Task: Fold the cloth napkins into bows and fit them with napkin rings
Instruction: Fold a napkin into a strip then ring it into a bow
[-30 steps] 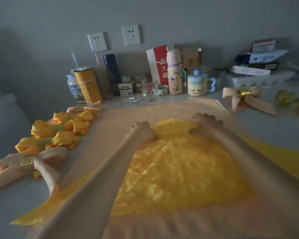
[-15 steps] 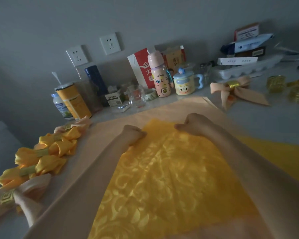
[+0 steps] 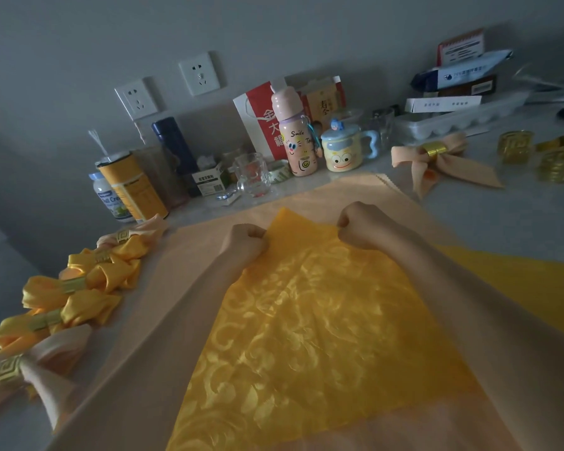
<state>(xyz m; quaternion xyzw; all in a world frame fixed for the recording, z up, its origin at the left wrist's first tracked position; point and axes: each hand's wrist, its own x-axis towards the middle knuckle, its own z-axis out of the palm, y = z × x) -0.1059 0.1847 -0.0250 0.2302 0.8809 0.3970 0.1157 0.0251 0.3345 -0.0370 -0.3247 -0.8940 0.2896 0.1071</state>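
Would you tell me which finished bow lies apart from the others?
The peach bow right of the smiley mug; the other bows cluster at the left.

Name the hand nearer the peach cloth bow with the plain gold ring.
Right. The right hand pinches the yellow patterned napkin's far edge nearest the peach bow; the left hand pinches it farther left.

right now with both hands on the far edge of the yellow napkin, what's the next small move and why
Probably draw that edge toward you for a first fold: the left hand and right hand each pinch it, and the yellow napkin lies flat, unfolded.
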